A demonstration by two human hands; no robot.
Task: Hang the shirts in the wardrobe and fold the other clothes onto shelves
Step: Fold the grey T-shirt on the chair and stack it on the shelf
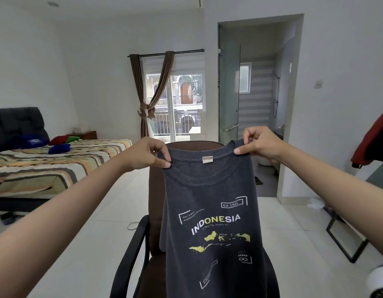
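Above a brown chair (158, 190), limp charcoal knit T-shirt (209, 211), shoulders pinched shut in left hand (147, 154) and right hand (258, 144) fingers.

The shirt (209, 222) is dark grey with white and yellow print. The chair (156, 190) is brown. The bed (57, 164) has stripes of yellow, grey and white. The curtain (147, 91) is brown.

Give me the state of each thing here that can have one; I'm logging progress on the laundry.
T-shirt: unfolded, held up by the shoulders, print facing the camera.
Left hand: grip pinched on the shirt's shoulder.
Right hand: grip pinched on the other shoulder.
Curtain: tied back.
Glass door: open.
Bed: covered, clothes on it.
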